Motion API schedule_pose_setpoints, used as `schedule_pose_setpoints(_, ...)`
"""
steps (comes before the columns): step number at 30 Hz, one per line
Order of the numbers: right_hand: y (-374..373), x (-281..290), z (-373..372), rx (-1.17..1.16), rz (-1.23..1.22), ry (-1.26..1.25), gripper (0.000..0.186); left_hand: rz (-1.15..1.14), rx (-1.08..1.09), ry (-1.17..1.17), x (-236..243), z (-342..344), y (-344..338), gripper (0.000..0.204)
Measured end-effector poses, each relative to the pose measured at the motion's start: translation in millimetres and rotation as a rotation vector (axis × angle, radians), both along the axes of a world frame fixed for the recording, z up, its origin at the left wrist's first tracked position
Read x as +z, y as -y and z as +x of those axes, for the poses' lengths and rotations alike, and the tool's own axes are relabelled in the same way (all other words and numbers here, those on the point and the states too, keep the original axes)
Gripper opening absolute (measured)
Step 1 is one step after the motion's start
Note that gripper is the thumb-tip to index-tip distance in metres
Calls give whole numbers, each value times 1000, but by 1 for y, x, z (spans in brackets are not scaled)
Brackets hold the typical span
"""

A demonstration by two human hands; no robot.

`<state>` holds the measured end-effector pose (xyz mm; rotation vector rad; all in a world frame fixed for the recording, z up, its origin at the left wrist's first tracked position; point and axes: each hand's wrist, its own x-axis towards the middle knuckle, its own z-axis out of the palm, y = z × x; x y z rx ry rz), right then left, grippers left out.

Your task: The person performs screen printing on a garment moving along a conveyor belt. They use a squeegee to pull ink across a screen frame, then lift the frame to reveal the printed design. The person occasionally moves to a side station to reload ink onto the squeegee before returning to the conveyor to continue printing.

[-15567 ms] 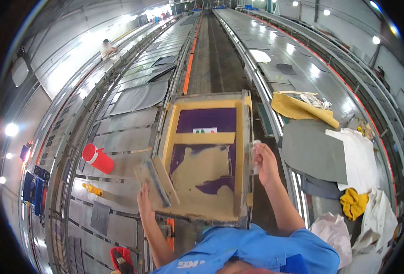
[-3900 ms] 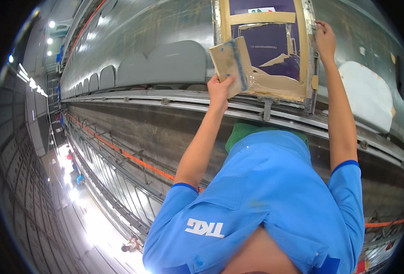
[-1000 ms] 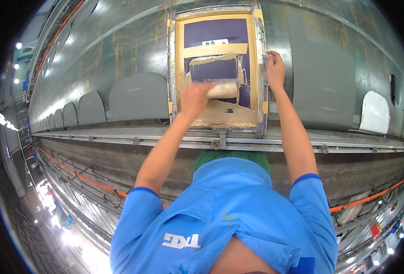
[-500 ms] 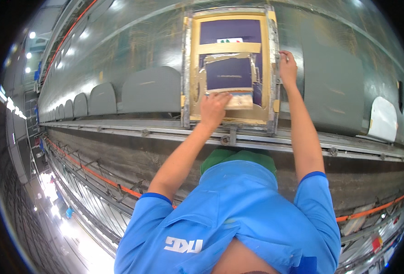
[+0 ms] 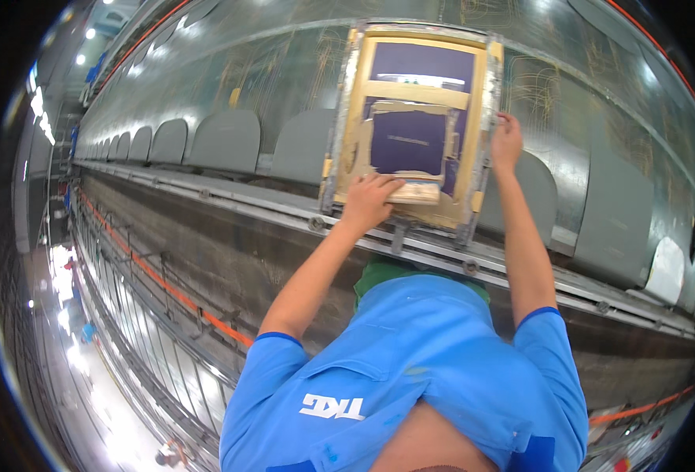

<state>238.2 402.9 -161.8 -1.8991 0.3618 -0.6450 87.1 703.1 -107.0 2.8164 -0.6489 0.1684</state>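
Observation:
A rectangular printing screen [image 5: 351, 102] with a metal frame and a yellow border lies tilted on the bench before me. Its mesh has a dark purple panel [image 5: 410, 145] in the middle, ringed by smeared beige paste. My left hand [image 5: 369, 200] is closed round one end of a squeegee [image 5: 420, 193] with a pale wooden grip, which rests across the screen's near part; its blade is hidden. At the screen's right edge, my right hand [image 5: 507, 143] is closed, fingertips pinched on the frame's side.
Rounded grey panels [image 5: 226, 141] lie in a row along the long bench, left and right of the screen. A white rounded piece [image 5: 666, 270] is at the far right. Along the bench's near edge runs a metal rail [image 5: 229, 197] with round fittings.
My view has tilted, and the screen appears turned with it. A rounded grey panel now shows just right of the screen. Both hands keep their hold; the squeegee stays at the near end.

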Motion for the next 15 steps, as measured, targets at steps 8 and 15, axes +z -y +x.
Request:
schedule_pose_setpoints(8,100,-27,47,69,124,36,20,205,46,147,-49,35,121,69)
schedule_pose_setpoints(15,55,9,60,171,244,66,19,211,124,198,-37,-18,77,64)
